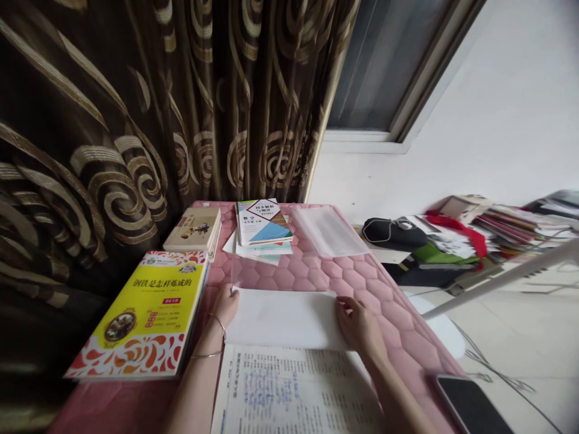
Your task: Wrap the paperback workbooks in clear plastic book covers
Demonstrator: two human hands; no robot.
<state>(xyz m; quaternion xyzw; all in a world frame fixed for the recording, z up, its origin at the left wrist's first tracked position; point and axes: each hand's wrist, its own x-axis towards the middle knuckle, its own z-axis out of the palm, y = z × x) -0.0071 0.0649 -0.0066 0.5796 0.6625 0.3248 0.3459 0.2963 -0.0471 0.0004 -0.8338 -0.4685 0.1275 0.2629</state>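
A blank white sheet (283, 316) lies across the pink padded table cover between my two hands. At its upper left corner my left hand (226, 306) is closed on the edge, thumb on top and the other fingers mostly hidden. My right hand (359, 325) pinches the upper right corner, fingers bent. Just below the sheet is a printed page (289, 389) with blue handwriting; whether the two are joined I cannot tell. A faint see-through film (256, 274) shows beyond the sheet's far edge.
A yellow book (154, 301) and a stack of beige books (194, 230) sit at left. Workbooks (265, 223) and translucent plastic covers (328, 229) lie at the far end. A phone (470, 401) rests at the right edge. Piled papers (506, 226) and cables (497, 367) are beyond.
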